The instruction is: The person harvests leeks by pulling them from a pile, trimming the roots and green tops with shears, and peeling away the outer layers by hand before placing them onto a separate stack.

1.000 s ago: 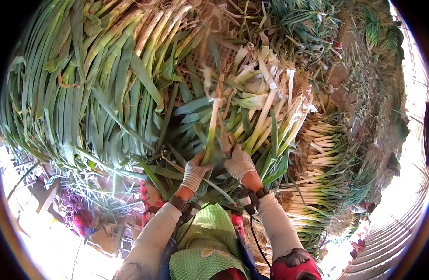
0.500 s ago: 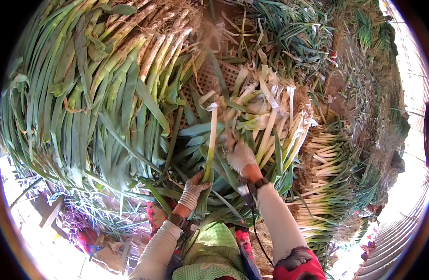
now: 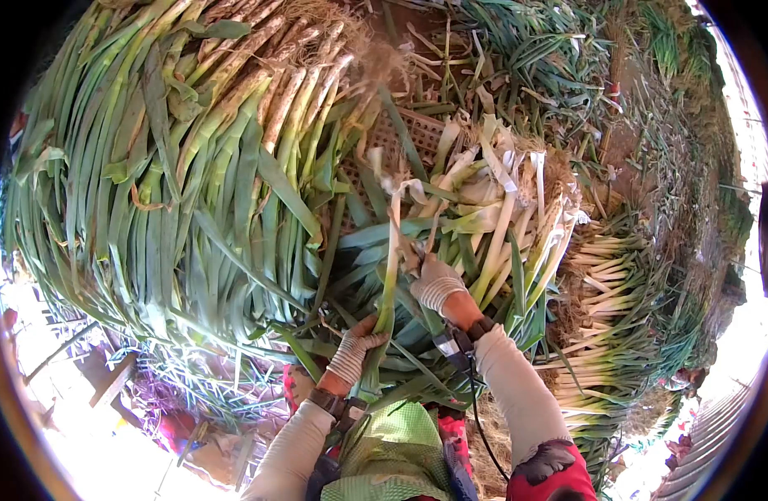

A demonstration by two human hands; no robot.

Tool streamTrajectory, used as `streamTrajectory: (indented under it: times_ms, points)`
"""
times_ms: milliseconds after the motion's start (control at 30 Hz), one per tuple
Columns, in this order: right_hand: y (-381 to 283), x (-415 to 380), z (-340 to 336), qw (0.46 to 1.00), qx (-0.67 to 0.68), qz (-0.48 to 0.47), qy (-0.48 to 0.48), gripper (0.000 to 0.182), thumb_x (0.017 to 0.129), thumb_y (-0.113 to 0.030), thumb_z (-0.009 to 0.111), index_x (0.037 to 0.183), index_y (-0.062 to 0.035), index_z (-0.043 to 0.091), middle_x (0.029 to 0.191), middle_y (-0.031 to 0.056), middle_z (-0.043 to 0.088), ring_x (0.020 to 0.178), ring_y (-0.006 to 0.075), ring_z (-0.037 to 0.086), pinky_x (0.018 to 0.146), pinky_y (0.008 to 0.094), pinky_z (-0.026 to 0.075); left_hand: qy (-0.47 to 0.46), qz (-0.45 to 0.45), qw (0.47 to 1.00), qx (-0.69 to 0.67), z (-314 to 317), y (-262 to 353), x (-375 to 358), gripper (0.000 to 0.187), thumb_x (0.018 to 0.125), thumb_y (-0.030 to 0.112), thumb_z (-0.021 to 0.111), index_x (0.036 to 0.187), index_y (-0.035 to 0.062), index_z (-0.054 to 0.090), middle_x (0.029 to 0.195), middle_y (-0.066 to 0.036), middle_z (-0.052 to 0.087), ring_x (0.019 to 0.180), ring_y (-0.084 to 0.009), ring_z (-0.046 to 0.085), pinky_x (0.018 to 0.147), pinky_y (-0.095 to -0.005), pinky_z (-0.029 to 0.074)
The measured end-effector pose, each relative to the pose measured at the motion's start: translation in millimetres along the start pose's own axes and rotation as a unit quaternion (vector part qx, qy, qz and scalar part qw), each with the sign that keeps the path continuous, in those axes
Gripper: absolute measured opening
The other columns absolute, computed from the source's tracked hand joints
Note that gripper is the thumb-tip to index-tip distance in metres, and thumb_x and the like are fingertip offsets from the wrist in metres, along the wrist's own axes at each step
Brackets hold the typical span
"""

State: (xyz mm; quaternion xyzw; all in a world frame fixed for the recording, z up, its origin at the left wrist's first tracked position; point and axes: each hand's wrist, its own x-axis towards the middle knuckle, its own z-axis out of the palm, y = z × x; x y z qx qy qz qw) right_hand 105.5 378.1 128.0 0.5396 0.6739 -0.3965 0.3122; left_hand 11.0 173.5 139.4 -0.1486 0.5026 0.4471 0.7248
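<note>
My left hand [image 3: 354,349], in a striped light glove, is closed around the green lower part of a leek [image 3: 392,259]. The leek stands nearly upright in the view, its white end away from me, with a loose pale strip hanging at its tip. Just right of it, my right hand [image 3: 442,285], also gloved, has its fingers curled together. A brownish, shrivelled scrap [image 3: 413,255] shows at its fingertips; whether it is held I cannot make out. Trimmed leeks [image 3: 505,221] lie in a heap beyond my right hand.
A big pile of leeks with roots [image 3: 183,167] fills the left side. A brown perforated crate [image 3: 400,142] shows between the heaps. To the right lies a row of white-stemmed leeks [image 3: 601,309]. Leaf scraps [image 3: 551,58] cover the ground behind. A black cable [image 3: 480,417] runs from my right wrist.
The whole view has shifted slightly, so everything sits a little farther right. A loose strip now sticks out to the right at the leek's tip. My left hand keeps its hold.
</note>
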Motion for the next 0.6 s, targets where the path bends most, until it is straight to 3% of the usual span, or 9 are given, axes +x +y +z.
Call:
streamTrajectory:
  times_ms: [133,267,300,367,400,467,533,567,600]
  points:
    - [18.8,-1.8,-8.7,0.999,0.02,0.031,0.021,0.051,0.079,-0.027,0.058,0.115,0.0068,0.044,0.095,0.0314,0.061,0.095,0.0444,0.059,0.082,0.0455,0.048,0.002,0.003,1.0,-0.019,11.0,-10.7,0.7,0.036,0.081,0.009,0.067,0.117,0.0058,0.06,0.089,0.003,0.062,0.072,-0.0071,0.055,0.065,-0.0197,0.045]
    - [26.0,-8.2,-29.3,0.999,0.027,0.016,0.006,0.049,0.08,-0.031,0.058,0.109,0.0081,0.049,0.095,0.0321,0.061,0.097,0.0434,0.059,0.08,0.0458,0.049,-0.048,-0.037,0.998,-0.028,6.2,-22.6,1.8,0.044,0.08,0.008,0.069,0.122,0.0057,0.057,0.096,0.001,0.062,0.084,-0.0089,0.056,0.076,-0.0212,0.044]
    - [36.6,1.3,-22.2,0.997,0.058,0.021,0.048,0.048,0.082,-0.034,0.056,0.108,0.0057,0.051,0.093,0.0306,0.062,0.093,0.0427,0.061,0.078,0.045,0.05,-0.038,-0.019,0.999,-0.002,11.3,-23.8,-1.0,0.046,0.08,0.008,0.068,0.124,0.0055,0.055,0.094,0.001,0.061,0.081,-0.0096,0.056,0.072,-0.0223,0.045]
    - [47.8,-2.1,-13.1,1.0,0.019,-0.014,-0.021,0.049,0.083,-0.036,0.055,0.109,0.0046,0.051,0.092,0.0295,0.062,0.089,0.0426,0.062,0.077,0.0443,0.05,-0.012,0.015,0.999,0.048,27.1,-33.0,-13.9,0.051,0.08,0.009,0.068,0.128,0.0052,0.051,0.09,-0.001,0.06,0.074,-0.0109,0.057,0.063,-0.0244,0.048]
    - [50.6,-4.0,-11.4,0.998,-0.001,-0.034,-0.056,0.049,0.084,-0.038,0.054,0.11,0.0041,0.051,0.091,0.0289,0.063,0.088,0.0425,0.062,0.076,0.0439,0.05,-0.018,0.02,0.997,0.075,32.4,-38.3,-18.3,0.053,0.08,0.009,0.069,0.129,0.0043,0.05,0.097,-0.001,0.06,0.082,-0.0108,0.055,0.072,-0.0235,0.045]
    - [58.0,-25.5,-26.8,0.999,0.052,-0.003,-0.011,0.051,0.085,-0.039,0.054,0.113,0.0038,0.05,0.089,0.0267,0.064,0.086,0.0397,0.063,0.075,0.0424,0.051,-0.03,0.027,0.991,0.129,42.8,-50.8,-30.9,0.056,0.08,0.009,0.07,0.131,0.0024,0.049,0.111,-0.001,0.06,0.099,-0.0105,0.053,0.089,-0.0216,0.04]
    - [81.1,-38.7,-36.4,0.997,0.055,0.018,0.06,0.052,0.085,-0.039,0.054,0.114,0.0034,0.049,0.09,0.0253,0.064,0.086,0.0382,0.064,0.076,0.0421,0.051,-0.014,-0.012,0.996,0.086,54.3,-66.1,-37.5,0.064,0.08,0.007,0.071,0.136,0.0039,0.042,0.119,0.0,0.057,0.105,-0.0121,0.052,0.095,-0.0236,0.037]
    - [90.7,-40.3,-31.4,0.995,0.029,0.08,0.06,0.057,0.084,-0.04,0.058,0.12,0.0018,0.046,0.096,0.0244,0.064,0.087,0.0363,0.065,0.078,0.0416,0.052,-0.012,0.008,0.996,0.09,55.9,-78.5,-36.8,0.062,0.08,0.007,0.07,0.136,0.005,0.043,0.121,0.0,0.056,0.109,-0.012,0.05,0.099,-0.0248,0.035]
    - [96.4,-44.5,-35.6,0.994,0.029,0.085,0.064,0.057,0.084,-0.04,0.058,0.12,0.0018,0.046,0.096,0.0244,0.064,0.087,0.0363,0.065,0.078,0.0416,0.052,-0.011,0.027,0.995,0.094,58.8,-87.0,-35.6,0.061,0.081,0.008,0.069,0.136,0.0062,0.044,0.123,-0.001,0.056,0.114,-0.0119,0.047,0.104,-0.026,0.032]
